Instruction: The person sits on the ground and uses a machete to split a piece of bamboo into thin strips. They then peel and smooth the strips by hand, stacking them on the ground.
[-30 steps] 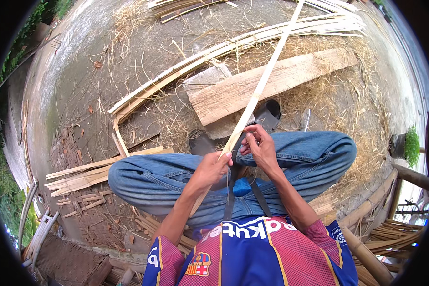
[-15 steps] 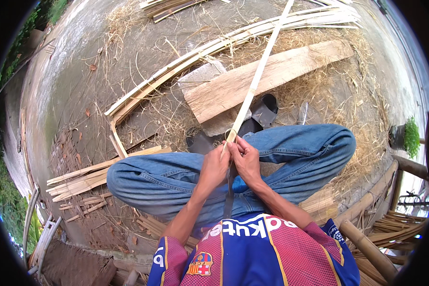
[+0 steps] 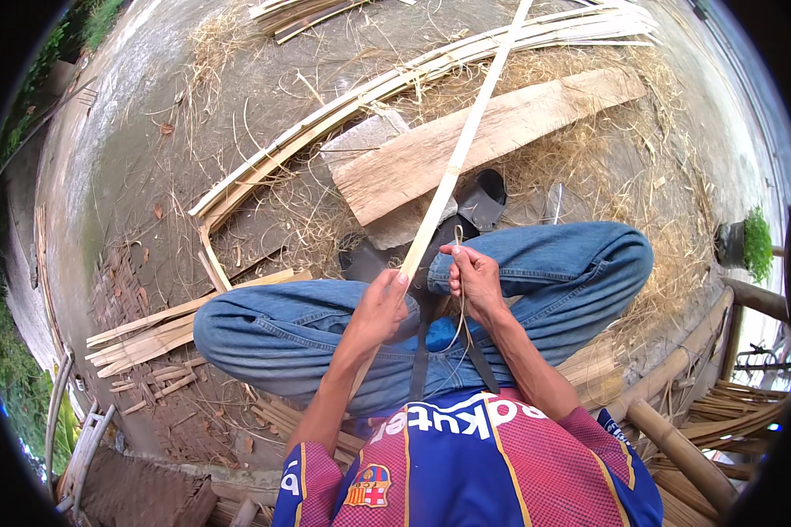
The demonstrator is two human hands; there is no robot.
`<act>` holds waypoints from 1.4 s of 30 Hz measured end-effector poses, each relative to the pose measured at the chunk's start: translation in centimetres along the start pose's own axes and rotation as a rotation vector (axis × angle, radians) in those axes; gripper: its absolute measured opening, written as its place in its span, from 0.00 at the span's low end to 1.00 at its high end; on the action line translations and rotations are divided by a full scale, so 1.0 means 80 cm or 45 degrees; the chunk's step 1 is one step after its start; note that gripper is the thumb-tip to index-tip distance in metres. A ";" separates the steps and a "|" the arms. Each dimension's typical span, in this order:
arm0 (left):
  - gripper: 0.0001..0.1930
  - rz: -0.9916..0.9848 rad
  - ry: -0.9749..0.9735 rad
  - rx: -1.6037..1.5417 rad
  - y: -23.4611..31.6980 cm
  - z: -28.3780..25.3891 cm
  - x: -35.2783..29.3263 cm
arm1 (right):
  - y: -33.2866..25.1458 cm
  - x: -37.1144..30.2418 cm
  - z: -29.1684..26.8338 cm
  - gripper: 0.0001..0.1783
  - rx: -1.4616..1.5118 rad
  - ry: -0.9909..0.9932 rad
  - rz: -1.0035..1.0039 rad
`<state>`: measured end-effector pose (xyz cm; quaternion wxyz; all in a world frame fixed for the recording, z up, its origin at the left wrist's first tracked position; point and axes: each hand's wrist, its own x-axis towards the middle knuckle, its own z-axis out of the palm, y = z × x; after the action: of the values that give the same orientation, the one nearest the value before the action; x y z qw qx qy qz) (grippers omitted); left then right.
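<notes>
My left hand [image 3: 380, 309] is closed around the near part of a long, pale bamboo strip [image 3: 453, 171]. From there the strip slants up and away to the right, past the far edge of the view, and its near end runs back under my forearm. My right hand [image 3: 477, 279], apart from the strip, pinches a thin fibre strand [image 3: 459, 234]. A small loop of it stands above the fingers, and loose ends hang over my lap. Both hands are above my crossed legs in blue jeans [image 3: 554, 259].
Beyond my legs a wooden board [image 3: 492, 145] rests across a stone block [image 3: 360, 145], beside a dark piece [image 3: 483, 202]. Long bamboo strips [image 3: 325, 123] lie behind it, shorter ones [image 3: 145, 338] at the left. Curly shavings [image 3: 580, 171] cover the ground. Bamboo poles [image 3: 681, 457] stand at the right.
My hands, together at the strip before, have separated. The right has moved right with the thin strand; the left keeps the strip, slightly further left and lower.
</notes>
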<state>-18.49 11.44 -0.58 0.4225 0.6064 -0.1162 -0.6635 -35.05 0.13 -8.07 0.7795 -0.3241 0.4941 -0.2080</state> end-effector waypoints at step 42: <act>0.30 -0.038 -0.146 -0.195 -0.010 -0.023 0.000 | -0.051 -0.025 0.003 0.15 -1.405 -0.508 -0.429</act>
<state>-17.12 12.60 -1.55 0.4505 0.5349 -0.0801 -0.7103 -35.69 -1.38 -3.82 0.5304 -0.7865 0.3156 0.0230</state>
